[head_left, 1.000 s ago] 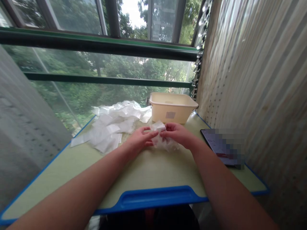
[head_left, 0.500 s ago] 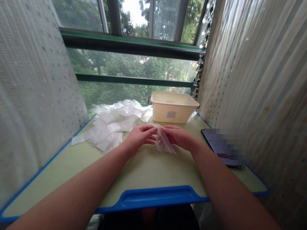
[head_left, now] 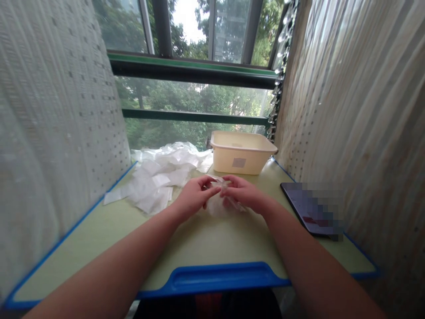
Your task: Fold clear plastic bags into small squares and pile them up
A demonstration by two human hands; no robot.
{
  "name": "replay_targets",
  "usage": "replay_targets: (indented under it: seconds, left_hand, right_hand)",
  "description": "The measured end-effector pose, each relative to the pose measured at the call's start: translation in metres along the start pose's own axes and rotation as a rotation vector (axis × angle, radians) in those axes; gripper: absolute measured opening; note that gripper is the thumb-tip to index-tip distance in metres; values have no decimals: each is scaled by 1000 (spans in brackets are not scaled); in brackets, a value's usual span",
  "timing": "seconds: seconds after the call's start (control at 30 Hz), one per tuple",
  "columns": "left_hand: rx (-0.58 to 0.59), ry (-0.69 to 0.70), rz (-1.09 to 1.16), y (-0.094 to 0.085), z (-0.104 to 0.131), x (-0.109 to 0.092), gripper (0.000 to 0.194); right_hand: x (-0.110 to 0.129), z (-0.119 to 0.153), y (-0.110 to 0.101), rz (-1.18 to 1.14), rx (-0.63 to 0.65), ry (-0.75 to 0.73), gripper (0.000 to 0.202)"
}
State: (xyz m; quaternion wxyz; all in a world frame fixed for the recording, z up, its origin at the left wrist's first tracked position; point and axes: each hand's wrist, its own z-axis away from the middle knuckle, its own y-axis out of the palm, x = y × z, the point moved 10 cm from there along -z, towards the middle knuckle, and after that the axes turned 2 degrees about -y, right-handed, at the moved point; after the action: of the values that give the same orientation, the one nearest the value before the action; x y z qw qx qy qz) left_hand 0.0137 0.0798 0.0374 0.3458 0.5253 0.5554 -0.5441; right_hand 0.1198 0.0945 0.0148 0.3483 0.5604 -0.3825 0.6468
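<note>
Between my two hands, over the middle of the table, is a thin, see-through plastic bag [head_left: 219,208]. My left hand [head_left: 195,193] pinches its upper edge from the left, thumb toward the middle. From the right, my right hand [head_left: 244,193] grips the same edge, its fingertips close to the left thumb. The bag's lower part hangs crumpled below the fingers and is partly blurred. A loose pile of similar white, translucent bags [head_left: 156,179] lies beyond my left hand.
A cream plastic bin [head_left: 244,153] with a small label stands at the back of the table. On the right lies a dark-edged tablet or phone [head_left: 305,210], partly blurred out. The pale green table [head_left: 212,243] has a blue rim; patterned curtains hang on both sides.
Both hands have closed in on the bag's upper edge, which now bunches between the fingertips. The bag's hanging part has shifted and spread. The view has tilted slightly.
</note>
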Motion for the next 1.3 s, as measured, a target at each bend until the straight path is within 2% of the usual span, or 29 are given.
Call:
replay_targets:
  seconds: [0.13, 0.33, 0.43, 0.53, 0.63, 0.8, 0.93, 1.0, 1.07, 1.13, 1.2, 1.23, 1.3]
  left_hand:
    - [-39, -42, 41, -9, -3, 6, 36]
    - [-167, -68, 46, -29, -4, 9, 37]
    - [-144, -61, 81, -27, -6, 7, 39]
    - [-42, -46, 127, -15, -6, 5, 41]
    - [27, -21, 135, -7, -6, 3, 41]
    - [-53, -26, 124, -16, -7, 10, 37]
    - [-179, -21, 191, -30, -9, 9, 40]
    - [-209, -64, 252, -33, -7, 10, 44]
    - [-142, -154, 320, -24, -4, 14, 51]
    - [20, -242, 368, -5, 0, 16, 53]
    - [143, -286, 391, 9, 4, 16, 46]
    - [155, -299, 399, 11, 5, 17, 40]
    - [85, -316, 416, 4, 2, 21, 30]
  right_hand:
    - [0, -3, -22, -65, -167, 27, 17]
    - [-7, -1, -45, -115, -293, 84, 16]
    - [-6, -2, -41, -123, -244, 70, 20]
    - [6, -3, -33, 9, -180, -74, 34]
    - [10, -3, -32, 84, -187, -146, 26]
    - [3, -6, -36, -95, -232, -75, 25]
    - [5, -5, -30, -255, -171, -30, 32]
    - [7, -2, -25, -355, -121, 5, 37]
    - [11, 0, -20, -449, -68, 16, 41]
    - [18, 3, -16, -495, -15, -10, 42]
    - [24, 5, -14, -494, 24, -42, 40]
    - [25, 6, -13, -489, 41, -51, 39]
    - [25, 7, -13, -487, 71, -39, 36]
